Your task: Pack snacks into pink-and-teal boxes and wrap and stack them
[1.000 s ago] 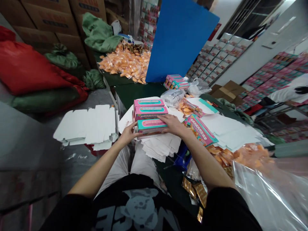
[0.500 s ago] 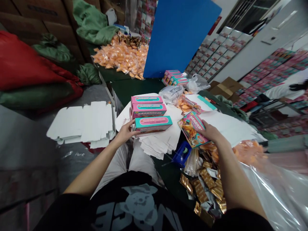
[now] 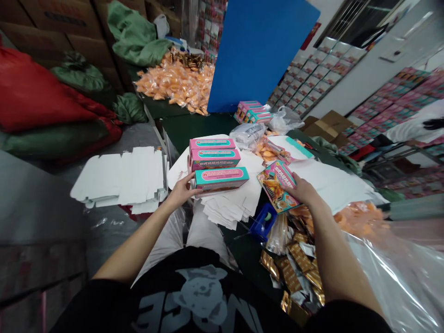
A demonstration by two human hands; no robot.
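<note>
My left hand grips the left end of a teal carton with a pink label panel, thumb along its near side. Two pink cartons stand side by side just behind it, on white flat card sheets. On the right, my right hand is closed on the right edge of a pink and teal picture box, which lies tilted with its printed front up. Part of that front is covered by my fingers. A blue tape dispenser sits just below this box.
Gold sachets lie at the near right, beside bagged orange pieces. Flat white cartons are stacked at left. A blue board stands behind, with an orange heap left of it. A person's sleeve shows far right.
The view has shifted very slightly. Both hands keep their hold on the same boxes, with no clear movement of either.
</note>
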